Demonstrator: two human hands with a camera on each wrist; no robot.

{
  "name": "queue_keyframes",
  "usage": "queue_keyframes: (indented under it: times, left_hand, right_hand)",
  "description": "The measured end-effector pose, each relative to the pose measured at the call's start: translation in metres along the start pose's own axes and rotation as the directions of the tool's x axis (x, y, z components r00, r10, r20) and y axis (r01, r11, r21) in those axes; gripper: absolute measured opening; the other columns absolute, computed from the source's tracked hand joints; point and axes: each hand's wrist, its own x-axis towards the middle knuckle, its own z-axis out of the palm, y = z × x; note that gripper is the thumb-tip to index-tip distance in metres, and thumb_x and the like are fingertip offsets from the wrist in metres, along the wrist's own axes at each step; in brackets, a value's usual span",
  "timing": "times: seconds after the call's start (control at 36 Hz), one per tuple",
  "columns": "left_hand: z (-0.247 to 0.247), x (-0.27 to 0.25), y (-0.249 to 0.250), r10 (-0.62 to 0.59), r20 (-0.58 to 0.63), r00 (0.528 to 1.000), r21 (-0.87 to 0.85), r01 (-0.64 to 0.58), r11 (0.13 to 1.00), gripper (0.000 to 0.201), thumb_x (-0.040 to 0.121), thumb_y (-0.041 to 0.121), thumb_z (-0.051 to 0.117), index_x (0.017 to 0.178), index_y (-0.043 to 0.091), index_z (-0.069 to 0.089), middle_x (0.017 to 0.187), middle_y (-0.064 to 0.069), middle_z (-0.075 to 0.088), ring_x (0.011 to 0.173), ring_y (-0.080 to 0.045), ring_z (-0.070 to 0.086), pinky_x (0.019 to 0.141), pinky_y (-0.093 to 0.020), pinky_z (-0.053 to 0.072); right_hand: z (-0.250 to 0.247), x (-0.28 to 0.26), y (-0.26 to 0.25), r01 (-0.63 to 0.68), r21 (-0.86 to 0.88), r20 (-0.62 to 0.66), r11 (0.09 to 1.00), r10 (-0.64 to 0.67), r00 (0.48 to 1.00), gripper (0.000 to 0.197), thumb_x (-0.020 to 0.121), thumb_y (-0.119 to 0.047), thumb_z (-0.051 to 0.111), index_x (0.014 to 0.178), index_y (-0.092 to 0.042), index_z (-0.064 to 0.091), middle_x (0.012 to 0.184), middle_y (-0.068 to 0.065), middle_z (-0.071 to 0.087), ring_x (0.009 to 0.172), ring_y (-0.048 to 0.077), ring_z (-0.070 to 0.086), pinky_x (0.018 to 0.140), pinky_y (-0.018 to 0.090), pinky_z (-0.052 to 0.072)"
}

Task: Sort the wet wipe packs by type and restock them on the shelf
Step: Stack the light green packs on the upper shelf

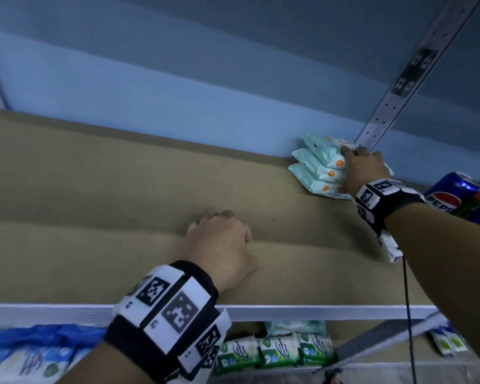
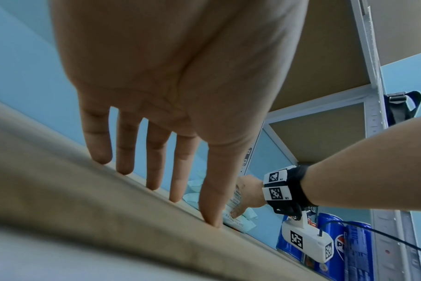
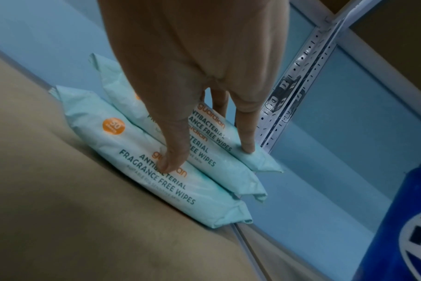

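Head view, nearest: green wipe packs (image 1: 272,351) on the lower shelf.
Left hand (image 1: 219,246): grip spread, fingertips (image 2: 101,157) resting on the brown shelf board (image 1: 94,189).
Right hand (image 1: 365,169): grip spread, fingers pressing three pale-blue antibacterial wipe packs (image 3: 156,152) at the shelf's back corner.
Beside them: Pepsi cans (image 1: 449,195).

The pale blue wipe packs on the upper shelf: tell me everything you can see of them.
Three pale blue wipe packs in soft film, each printed "antibacterial fragrance free wipes" with an orange round badge. They lie overlapping in a slanted row on the brown shelf board, at its back right beside the perforated upright. The right hand rests fingertips on them: thumb on the front pack, a finger on the rear one.
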Motion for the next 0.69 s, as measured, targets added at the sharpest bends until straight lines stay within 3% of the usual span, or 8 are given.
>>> queue_keyframes:
  times: [0.28, 0.69]
  left_hand:
    - [0.002, 0.003, -0.002, -0.015, -0.017, 1.000, -0.021, 0.014, 1.000, 0.042, 0.081, 0.052, 0.069, 0.120, 0.038, 0.062, 0.132, 0.012, 0.049, 0.130, -0.020, 0.035, 0.105, -0.038, 0.032]
    - [0.007, 0.008, -0.001, -0.006, -0.060, 0.998, 0.014, 0.007, 1.000, 0.039, 0.079, 0.051, 0.069, 0.114, 0.034, 0.065, 0.128, 0.011, 0.051, 0.127, -0.023, 0.038, 0.105, -0.042, 0.035]
  right_hand:
    - [0.013, 0.026, 0.008, 0.034, -0.025, -0.036, 0.999, -0.035, 0.999, 0.085, 0.069, -0.026, 0.074, 0.143, -0.020, 0.031, 0.132, 0.021, 0.047, 0.116, 0.047, 0.046, 0.096, 0.051, 0.046]
    - [0.018, 0.035, 0.009, -0.023, 0.026, -0.055, 0.999, 0.024, 0.998, 0.084, 0.079, -0.021, 0.070, 0.151, -0.021, 0.026, 0.139, 0.022, 0.037, 0.124, 0.047, 0.036, 0.095, 0.051, 0.044]
